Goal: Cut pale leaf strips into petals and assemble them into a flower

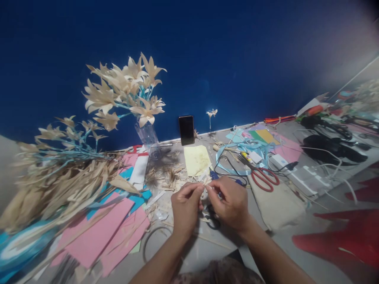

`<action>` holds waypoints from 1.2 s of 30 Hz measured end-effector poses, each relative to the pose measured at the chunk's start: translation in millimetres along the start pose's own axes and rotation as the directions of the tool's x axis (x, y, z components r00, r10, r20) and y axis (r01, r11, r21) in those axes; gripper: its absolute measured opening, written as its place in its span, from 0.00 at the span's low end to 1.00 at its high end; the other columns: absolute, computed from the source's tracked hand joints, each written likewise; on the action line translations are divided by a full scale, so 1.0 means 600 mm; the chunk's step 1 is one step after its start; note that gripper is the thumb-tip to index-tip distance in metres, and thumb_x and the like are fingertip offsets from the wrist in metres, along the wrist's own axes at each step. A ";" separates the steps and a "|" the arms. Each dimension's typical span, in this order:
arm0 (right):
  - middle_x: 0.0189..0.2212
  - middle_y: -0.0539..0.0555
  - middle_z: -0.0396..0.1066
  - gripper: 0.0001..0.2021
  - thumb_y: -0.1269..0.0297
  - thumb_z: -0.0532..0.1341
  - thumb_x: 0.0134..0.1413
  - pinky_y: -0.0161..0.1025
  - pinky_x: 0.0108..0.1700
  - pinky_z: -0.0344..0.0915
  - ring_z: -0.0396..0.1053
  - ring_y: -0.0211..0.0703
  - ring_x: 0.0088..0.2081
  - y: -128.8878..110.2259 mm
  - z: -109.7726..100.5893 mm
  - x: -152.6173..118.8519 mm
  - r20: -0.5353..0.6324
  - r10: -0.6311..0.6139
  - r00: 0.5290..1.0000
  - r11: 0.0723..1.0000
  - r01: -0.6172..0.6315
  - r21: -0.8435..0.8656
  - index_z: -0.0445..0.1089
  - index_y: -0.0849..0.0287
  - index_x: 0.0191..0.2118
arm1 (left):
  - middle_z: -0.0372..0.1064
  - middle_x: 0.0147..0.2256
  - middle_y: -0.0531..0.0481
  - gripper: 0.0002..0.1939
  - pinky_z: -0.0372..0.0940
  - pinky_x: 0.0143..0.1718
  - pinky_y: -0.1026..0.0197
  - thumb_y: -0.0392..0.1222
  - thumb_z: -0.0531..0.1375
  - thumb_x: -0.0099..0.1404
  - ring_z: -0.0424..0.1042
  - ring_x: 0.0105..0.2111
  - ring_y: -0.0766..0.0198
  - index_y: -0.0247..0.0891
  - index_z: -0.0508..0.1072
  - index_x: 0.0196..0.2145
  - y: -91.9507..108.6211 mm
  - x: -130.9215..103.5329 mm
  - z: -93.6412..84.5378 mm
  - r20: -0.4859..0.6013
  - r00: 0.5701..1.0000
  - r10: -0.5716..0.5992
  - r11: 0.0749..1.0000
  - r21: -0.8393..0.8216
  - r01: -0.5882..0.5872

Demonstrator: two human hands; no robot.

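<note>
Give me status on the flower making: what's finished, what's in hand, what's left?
Done: a bunch of pale flowers on blue stems stands in the clear vase; one small flower stands by the wall. In hand: left hand and right hand pinch a small pale strip between fingertips. Left: a large heap of loose dried leaves, plus pink paper uncut; red scissors lie idle.

A: Pretty dim shot overall, the blue wall [207,47] went nearly black toward the top corners.

B: Yeah, and the wide lens bent everything, the bench [296,221] tilted hard. Right edge was smeared and hazy, left edge soft too. Only the middle around the hands looked sharp, with soft shadows underneath.
</note>
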State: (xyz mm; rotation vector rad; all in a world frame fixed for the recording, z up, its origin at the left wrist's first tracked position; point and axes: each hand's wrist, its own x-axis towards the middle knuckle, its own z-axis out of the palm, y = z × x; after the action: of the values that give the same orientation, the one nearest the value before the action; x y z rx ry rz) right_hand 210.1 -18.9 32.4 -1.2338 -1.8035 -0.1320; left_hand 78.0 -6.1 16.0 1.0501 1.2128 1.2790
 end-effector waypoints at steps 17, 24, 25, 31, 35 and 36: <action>0.20 0.47 0.65 0.07 0.68 0.60 0.61 0.34 0.28 0.55 0.62 0.35 0.22 0.003 -0.014 0.003 0.109 0.118 0.987 0.987 -0.129 0.098 0.70 0.60 0.31 | 0.68 0.18 0.55 0.09 0.60 0.18 0.68 0.45 0.68 0.56 0.66 0.15 0.69 0.35 0.80 0.29 0.008 -0.003 0.002 0.020 0.999 -0.041 0.999 0.008 0.041; 0.19 0.46 0.63 0.08 0.67 0.60 0.61 0.33 0.27 0.53 0.61 0.35 0.21 0.007 -0.018 0.002 0.169 0.172 0.971 0.972 -0.195 0.133 0.69 0.59 0.30 | 0.69 0.19 0.55 0.09 0.60 0.18 0.68 0.45 0.67 0.56 0.67 0.15 0.69 0.35 0.80 0.29 0.003 -0.002 0.001 0.044 0.998 -0.050 0.999 0.023 0.049; 0.19 0.46 0.62 0.08 0.66 0.59 0.61 0.33 0.27 0.53 0.61 0.35 0.21 0.008 -0.018 0.002 0.175 0.172 0.969 0.972 -0.195 0.127 0.69 0.59 0.30 | 0.69 0.19 0.55 0.10 0.60 0.18 0.68 0.45 0.67 0.56 0.67 0.15 0.69 0.35 0.80 0.29 0.002 -0.003 0.001 0.048 0.998 -0.047 0.999 0.026 0.046; 0.20 0.46 0.64 0.08 0.66 0.59 0.62 0.34 0.28 0.53 0.62 0.35 0.22 0.010 -0.020 0.002 0.216 0.177 0.960 0.973 -0.203 0.106 0.70 0.59 0.31 | 0.71 0.23 0.53 0.10 0.60 0.17 0.67 0.45 0.67 0.57 0.67 0.15 0.70 0.35 0.80 0.29 0.003 -0.005 -0.001 0.055 0.998 0.018 0.998 0.058 -0.022; 0.20 0.46 0.64 0.08 0.66 0.60 0.61 0.34 0.28 0.54 0.62 0.35 0.22 0.010 -0.019 0.003 0.197 0.163 0.967 0.978 -0.184 0.093 0.70 0.59 0.30 | 0.71 0.23 0.53 0.10 0.60 0.17 0.67 0.46 0.67 0.57 0.67 0.15 0.69 0.35 0.80 0.29 0.005 -0.007 -0.002 0.064 0.998 0.030 0.998 0.046 -0.033; 0.20 0.46 0.64 0.07 0.66 0.60 0.61 0.34 0.28 0.54 0.63 0.35 0.22 0.010 -0.018 0.003 0.192 0.160 0.968 0.980 -0.180 0.091 0.70 0.59 0.31 | 0.71 0.22 0.53 0.11 0.60 0.17 0.67 0.46 0.67 0.57 0.67 0.15 0.69 0.35 0.80 0.28 0.005 -0.006 -0.002 0.068 0.997 0.020 0.999 0.042 -0.023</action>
State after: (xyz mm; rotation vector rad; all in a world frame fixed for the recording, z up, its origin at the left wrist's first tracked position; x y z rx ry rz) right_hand 221.1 -20.6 37.7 -1.3521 -1.8251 0.1803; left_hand 76.6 -9.7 18.9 1.1309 1.1844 1.2286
